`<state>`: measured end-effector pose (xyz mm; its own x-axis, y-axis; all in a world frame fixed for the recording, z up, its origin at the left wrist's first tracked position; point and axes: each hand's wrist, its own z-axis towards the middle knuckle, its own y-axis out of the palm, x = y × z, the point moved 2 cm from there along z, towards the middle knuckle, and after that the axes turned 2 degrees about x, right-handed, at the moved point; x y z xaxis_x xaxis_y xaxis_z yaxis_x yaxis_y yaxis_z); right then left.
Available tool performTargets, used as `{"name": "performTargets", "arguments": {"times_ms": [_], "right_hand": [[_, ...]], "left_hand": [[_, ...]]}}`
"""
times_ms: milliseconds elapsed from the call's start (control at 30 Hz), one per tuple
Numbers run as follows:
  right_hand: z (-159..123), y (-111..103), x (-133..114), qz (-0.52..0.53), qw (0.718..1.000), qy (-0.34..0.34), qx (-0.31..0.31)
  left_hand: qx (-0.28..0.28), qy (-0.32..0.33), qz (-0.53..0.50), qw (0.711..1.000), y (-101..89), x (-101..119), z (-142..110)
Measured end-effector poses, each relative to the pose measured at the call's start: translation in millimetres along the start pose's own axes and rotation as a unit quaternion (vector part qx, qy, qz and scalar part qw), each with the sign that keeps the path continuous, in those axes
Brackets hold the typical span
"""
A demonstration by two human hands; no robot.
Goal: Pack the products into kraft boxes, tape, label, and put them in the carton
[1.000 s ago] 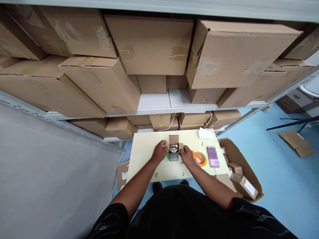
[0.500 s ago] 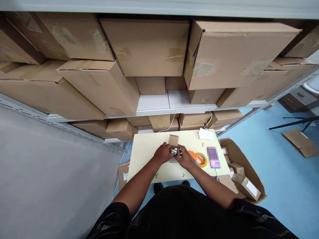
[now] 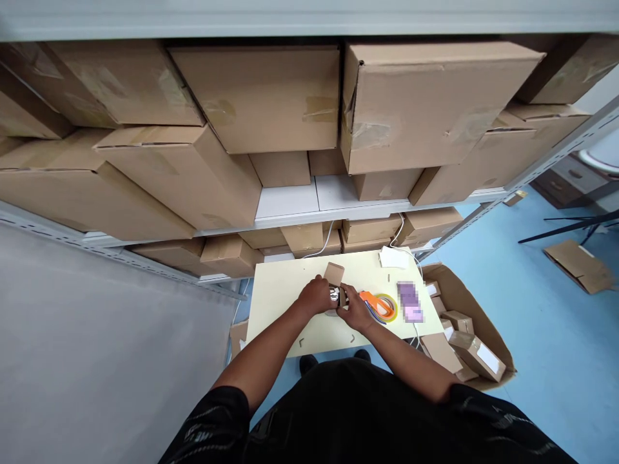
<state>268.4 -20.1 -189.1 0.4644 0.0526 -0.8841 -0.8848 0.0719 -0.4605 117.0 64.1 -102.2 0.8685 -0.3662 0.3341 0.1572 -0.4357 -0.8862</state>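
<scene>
A small brown cardboard box (image 3: 334,274) stands on the pale yellow table (image 3: 273,303), its flap raised at the far side. At its opening, a shiny silver object (image 3: 334,294) shows between my hands; its kind is too small to make out. My left hand (image 3: 315,296) is closed on the silver object from the left, the fingertips partly hidden. From the right, my right hand (image 3: 355,310) grips the box's side with bent fingers. Close to that hand lie an orange tape cutter (image 3: 373,301) and a yellow-rimmed tape roll (image 3: 393,310).
A pixelated purple item (image 3: 410,301) and white papers (image 3: 394,258) lie at the table's right. Beyond that edge, a large open carton (image 3: 503,341) holds several small boxes. Shelves with cardboard boxes (image 3: 271,96) rise behind the table, and a grey wall (image 3: 97,341) stands left.
The silver object shows less and sits lower between my hands, at the box's opening. The view has shifted slightly, moving the table a little to the left.
</scene>
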Motion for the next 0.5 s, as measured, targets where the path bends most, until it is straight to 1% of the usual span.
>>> {"name": "performTargets", "arguments": {"times_ms": [67,167,233,367,500], "right_hand": [[4,2,1,0.012,1.000,0.002,0.005],[17,5,2,0.031,1.000,0.000,0.006],[28,7,2,0.033,0.999,-0.005,0.005],[45,6,4,-0.001,1.000,0.000,0.013],[44,-3,1,-0.036,0.999,0.030,0.010]], "left_hand": [[0.022,-0.011,-0.017,1.000,-12.5,-2,-3],[0.077,-0.006,-0.048,0.996,-39.0,-2,-10],[0.101,0.000,-0.089,0.991,-57.3,-2,-16],[0.154,0.029,-0.164,0.974,-91.7,-4,-31],[0.208,0.056,-0.205,0.955,-122.0,-7,-45]]}}
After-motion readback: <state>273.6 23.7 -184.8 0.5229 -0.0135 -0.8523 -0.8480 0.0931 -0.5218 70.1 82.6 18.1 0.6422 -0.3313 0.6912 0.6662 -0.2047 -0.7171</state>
